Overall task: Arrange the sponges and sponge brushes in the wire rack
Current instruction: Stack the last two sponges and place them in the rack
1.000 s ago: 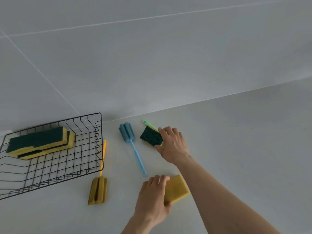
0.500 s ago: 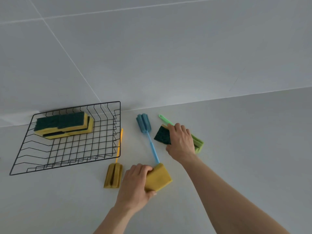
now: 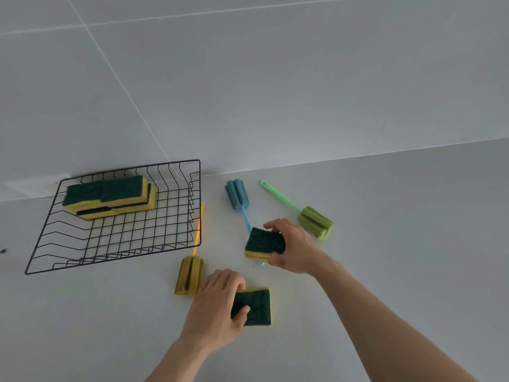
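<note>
We're holding one sponge in each hand: left hand [image 3: 217,307] is clenching a sponge [image 3: 254,306] green side up, low over the counter [image 3: 399,230], and right hand [image 3: 296,248] is pinching a second sponge [image 3: 264,244], lifted above the tail of the blue brush [image 3: 237,195] handle. Both grips are closed on their loads, nothing released. The wire rack [image 3: 197,205] is lying up and to the left of both grips, its long axis running roughly left-right along the wall, with stacked sponges [image 3: 110,198] already filling the far-left corner. Left hand looks nearer to the open front edge; right hand is closer to the rack's right wall, so we're judging both are going leftward, left first to avoid crossing arms. The yellow brush [image 3: 190,275] is sitting just beside the rack's right side, between left grip and rack; clearing it over the top is the risk. The green brush [image 3: 316,221] is lying right of the right hand, untouched.
</note>
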`<state>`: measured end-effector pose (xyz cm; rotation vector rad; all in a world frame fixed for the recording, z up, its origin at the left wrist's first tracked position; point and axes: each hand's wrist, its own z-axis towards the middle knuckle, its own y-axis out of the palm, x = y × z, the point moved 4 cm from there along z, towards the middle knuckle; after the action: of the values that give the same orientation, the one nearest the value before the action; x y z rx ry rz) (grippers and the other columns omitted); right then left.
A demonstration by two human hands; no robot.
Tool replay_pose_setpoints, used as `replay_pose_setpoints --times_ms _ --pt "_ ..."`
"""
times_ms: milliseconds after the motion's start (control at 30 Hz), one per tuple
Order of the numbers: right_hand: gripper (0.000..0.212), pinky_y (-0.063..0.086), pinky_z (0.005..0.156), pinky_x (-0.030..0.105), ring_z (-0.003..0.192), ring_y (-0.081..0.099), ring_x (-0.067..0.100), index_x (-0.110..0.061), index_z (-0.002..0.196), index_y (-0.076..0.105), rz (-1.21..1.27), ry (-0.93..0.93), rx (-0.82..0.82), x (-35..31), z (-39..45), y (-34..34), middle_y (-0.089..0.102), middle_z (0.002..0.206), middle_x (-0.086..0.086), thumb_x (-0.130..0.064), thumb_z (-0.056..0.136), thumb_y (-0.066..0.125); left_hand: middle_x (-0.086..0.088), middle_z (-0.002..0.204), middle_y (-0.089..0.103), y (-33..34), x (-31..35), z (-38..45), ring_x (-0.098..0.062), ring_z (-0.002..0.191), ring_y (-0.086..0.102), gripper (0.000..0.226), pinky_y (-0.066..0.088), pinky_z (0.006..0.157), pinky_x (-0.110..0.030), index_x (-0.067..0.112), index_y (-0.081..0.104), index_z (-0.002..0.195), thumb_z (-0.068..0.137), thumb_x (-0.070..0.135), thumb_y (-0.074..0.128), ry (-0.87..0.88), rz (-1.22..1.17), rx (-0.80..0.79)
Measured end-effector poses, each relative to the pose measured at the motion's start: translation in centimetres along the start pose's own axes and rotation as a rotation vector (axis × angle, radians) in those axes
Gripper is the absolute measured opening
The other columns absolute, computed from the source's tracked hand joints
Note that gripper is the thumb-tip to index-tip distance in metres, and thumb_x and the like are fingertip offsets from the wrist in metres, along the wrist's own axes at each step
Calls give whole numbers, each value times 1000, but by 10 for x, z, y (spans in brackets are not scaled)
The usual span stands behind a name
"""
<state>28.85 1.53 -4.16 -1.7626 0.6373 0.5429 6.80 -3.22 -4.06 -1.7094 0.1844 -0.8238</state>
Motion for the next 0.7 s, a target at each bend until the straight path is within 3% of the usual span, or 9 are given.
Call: replay_pose_setpoints --times_ms 67,133,267,433,700 --pt "69 48 87 33 104 52 14 -30 134 48 30 17 -35 2 -6 4 56 120 -5 -30 70 73 17 127 43 7 -10 -4 -8 120 39 52 33 105 -24 36 39 120 77 56 61 -34 -1 -67" --pt "67 50 89 35 105 53 14 -32 133 48 58 38 -59 1 -12 6 57 120 -5 -32 71 73 18 140 38 9 -14 -7 -7 131 33 69 28 111 -26 38 33 135 76 62 60 -60 -44 -126" --pt "65 51 90 37 106 53 12 -34 132 48 60 7 -75 -9 -22 7 58 121 -7 -35 72 71 18 139 39 7 -15 -12 -5 126 38 84 35 107 -26 40 25 141 72 67 64 -87 -121 -136" --pt "64 52 89 32 106 52 7 -39 131 44 27 -121 -42 -32 -37 9 54 120 -15 -37 72 68 16 147 33 2 -24 -11 -3 130 39 106 46 101 -35 40 10 148 66 70 70 -209 -285 -19" --pt "72 50 90 26 108 48 6 -42 136 37 -45 -267 -86 -51 -65 33 50 122 -16 -36 74 72 17 136 46 -11 -20 -2 -5 125 41 99 41 108 -32 46 18 145 69 52 82 -97 -201 11"
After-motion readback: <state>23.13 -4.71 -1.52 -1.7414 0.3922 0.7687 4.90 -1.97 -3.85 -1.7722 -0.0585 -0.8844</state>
